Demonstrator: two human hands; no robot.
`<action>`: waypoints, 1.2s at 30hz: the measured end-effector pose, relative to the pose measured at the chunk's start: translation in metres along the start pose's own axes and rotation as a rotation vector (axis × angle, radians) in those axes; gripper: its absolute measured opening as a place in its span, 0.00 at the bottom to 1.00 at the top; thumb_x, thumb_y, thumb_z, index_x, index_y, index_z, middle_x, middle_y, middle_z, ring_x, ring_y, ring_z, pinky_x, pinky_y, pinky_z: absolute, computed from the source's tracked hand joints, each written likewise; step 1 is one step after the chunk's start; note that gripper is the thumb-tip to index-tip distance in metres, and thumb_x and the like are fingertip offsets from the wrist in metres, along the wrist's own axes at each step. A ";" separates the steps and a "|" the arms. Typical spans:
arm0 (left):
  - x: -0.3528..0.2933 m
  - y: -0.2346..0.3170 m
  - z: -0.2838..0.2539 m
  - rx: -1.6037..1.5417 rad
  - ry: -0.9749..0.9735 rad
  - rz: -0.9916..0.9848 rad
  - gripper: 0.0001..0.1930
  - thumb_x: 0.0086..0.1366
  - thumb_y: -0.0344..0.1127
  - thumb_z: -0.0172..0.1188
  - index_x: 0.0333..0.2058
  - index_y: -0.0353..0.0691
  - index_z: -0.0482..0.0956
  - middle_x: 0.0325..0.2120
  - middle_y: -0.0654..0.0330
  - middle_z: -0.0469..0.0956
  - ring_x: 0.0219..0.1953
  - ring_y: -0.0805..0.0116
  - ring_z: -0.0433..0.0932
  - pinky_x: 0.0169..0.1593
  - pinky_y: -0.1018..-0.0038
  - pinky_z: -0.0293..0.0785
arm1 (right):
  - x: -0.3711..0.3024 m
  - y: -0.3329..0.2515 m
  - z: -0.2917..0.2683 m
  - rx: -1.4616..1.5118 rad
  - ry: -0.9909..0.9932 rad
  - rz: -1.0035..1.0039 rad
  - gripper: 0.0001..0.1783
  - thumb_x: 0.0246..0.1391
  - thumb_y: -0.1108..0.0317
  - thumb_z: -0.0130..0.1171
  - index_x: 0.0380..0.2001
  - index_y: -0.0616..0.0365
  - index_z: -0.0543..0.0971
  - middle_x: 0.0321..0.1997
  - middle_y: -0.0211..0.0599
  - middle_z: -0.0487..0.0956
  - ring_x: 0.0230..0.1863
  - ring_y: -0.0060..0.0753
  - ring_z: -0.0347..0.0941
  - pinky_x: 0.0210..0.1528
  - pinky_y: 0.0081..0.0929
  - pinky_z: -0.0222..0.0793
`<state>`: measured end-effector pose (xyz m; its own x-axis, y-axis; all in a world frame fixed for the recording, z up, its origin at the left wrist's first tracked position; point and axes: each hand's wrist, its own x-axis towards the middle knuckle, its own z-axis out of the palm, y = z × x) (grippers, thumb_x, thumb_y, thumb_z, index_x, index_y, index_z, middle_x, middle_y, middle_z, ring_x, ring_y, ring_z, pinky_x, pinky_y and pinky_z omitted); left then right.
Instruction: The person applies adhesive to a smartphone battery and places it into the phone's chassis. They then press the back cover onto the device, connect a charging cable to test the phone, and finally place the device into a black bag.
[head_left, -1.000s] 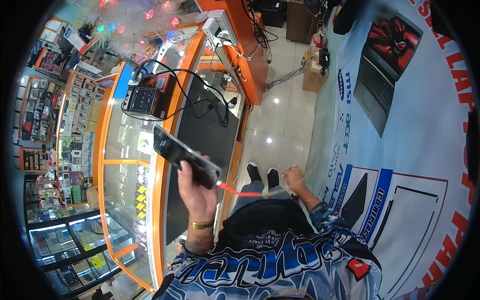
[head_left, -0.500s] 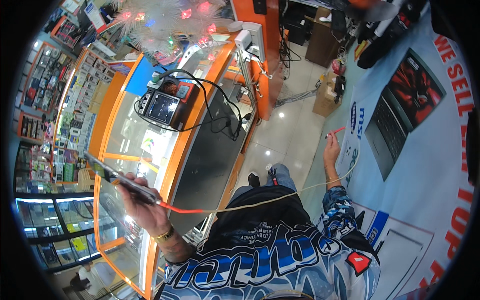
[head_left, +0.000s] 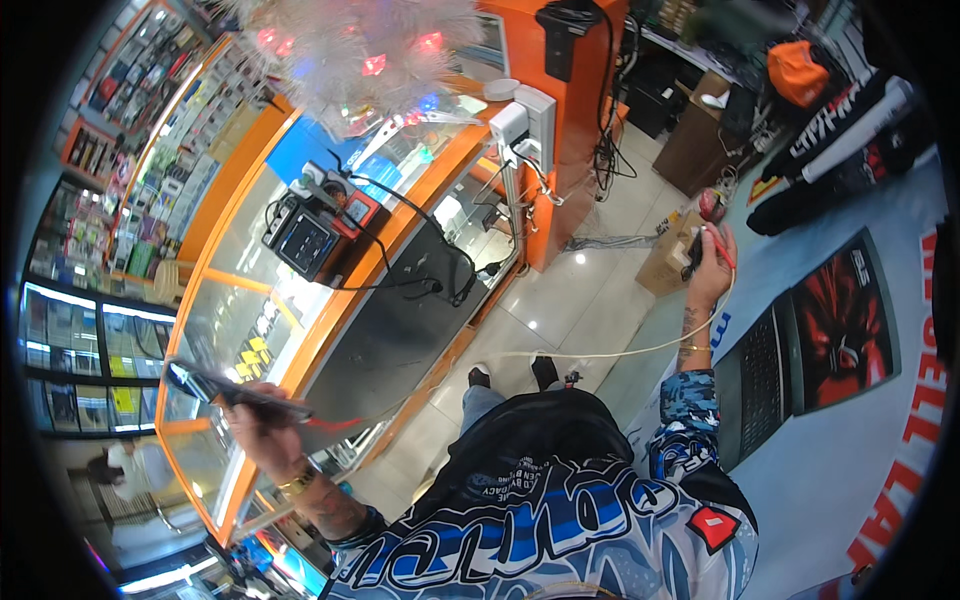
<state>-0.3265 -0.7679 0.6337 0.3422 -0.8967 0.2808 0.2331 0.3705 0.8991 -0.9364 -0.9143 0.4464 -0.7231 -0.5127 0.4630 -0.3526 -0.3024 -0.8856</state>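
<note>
My left hand [head_left: 262, 440], with a gold-coloured watch at its wrist, is wrapped round a dark phone [head_left: 280, 406] near the glass counter. From the phone's near end comes the red end of a cable. Its pale cord [head_left: 560, 353] sags across in front of my body to my right hand [head_left: 711, 275]. That hand is raised at the right, its fingers closed on the cable's other red end [head_left: 722, 248]. Whether a plug tip shows beyond the fingers is too small to tell.
An orange-edged glass counter [head_left: 340, 325] stands at the left, bearing a black soldering station [head_left: 305, 240] with loose black cords and a white tinsel tree [head_left: 370, 55]. An orange pillar [head_left: 575, 150] carries sockets. Cardboard boxes [head_left: 668, 258] stand ahead; a laptop poster [head_left: 840, 340] lines the right.
My right hand has moved up and away from my body with its cable end. The left hand with the phone has shifted left and slightly down. The view has turned.
</note>
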 end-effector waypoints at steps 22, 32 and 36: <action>-0.084 -0.198 0.159 -0.318 0.200 -0.619 0.12 0.67 0.29 0.56 0.49 0.39 0.73 0.44 0.59 0.79 0.44 0.68 0.79 0.50 0.67 0.77 | -0.058 -0.023 0.052 0.257 -1.144 0.714 0.17 0.62 0.70 0.53 0.53 0.59 0.77 0.36 0.26 0.78 0.28 0.13 0.69 0.27 0.12 0.63; -0.046 -0.229 0.206 -0.486 0.046 -0.748 0.13 0.69 0.31 0.53 0.51 0.38 0.70 0.45 0.55 0.79 0.47 0.59 0.80 0.52 0.62 0.77 | -0.106 -0.096 0.080 0.180 -1.111 0.880 0.18 0.63 0.67 0.54 0.54 0.63 0.73 0.24 0.18 0.66 0.22 0.10 0.58 0.24 0.12 0.53; -0.050 -0.225 0.201 -0.497 0.028 -0.712 0.15 0.70 0.32 0.52 0.53 0.37 0.68 0.47 0.52 0.78 0.50 0.57 0.78 0.54 0.59 0.76 | -0.077 -0.094 0.106 0.329 -1.079 0.720 0.16 0.61 0.68 0.57 0.50 0.63 0.75 0.25 0.19 0.69 0.22 0.10 0.60 0.23 0.12 0.54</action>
<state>-0.5787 -0.8554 0.4844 -0.0152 -0.9515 -0.3073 0.7689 -0.2076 0.6048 -0.7842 -0.9318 0.4975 0.1957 -0.9664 -0.1665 0.1747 0.2014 -0.9638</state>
